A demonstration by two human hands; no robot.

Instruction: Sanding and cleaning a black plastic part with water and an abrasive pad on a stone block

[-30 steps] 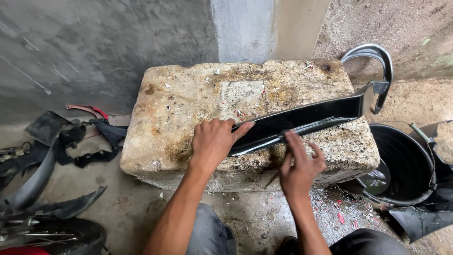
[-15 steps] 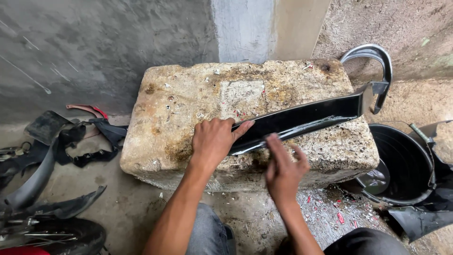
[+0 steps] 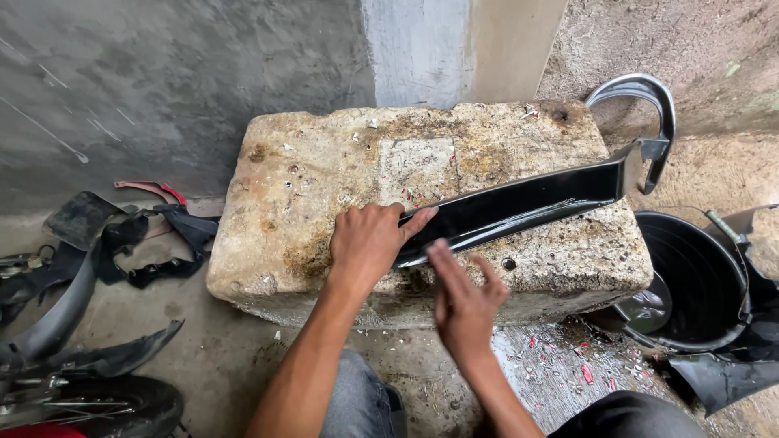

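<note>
- My left hand lay flat, fingers together and extended, pressing down on the near end of the long black plastic panel; the thumb ran along its edge. I judged that the press was there to pin the panel so it would not slide on the rough stone.
- My right hand hovered just in front of the panel's lower edge, fingers loosely spread and slightly blurred, holding nothing. Whether the fingertips touched the panel I could not tell.
- The panel lay slantwise across the top of the big weathered stone block, its far end jutting past the block's right edge, close to a curved grey trim piece behind it. The block seemed to serve as a workbench, keeping the panel at a handy height.
- Small red and white chips speckled the block's top and the ground at its foot.
- A black bucket stood right of the block, near the overhanging end.
- Left of the block, well apart from my hands, dark plastic parts lay heaped on the concrete floor by the grey wall.
</note>
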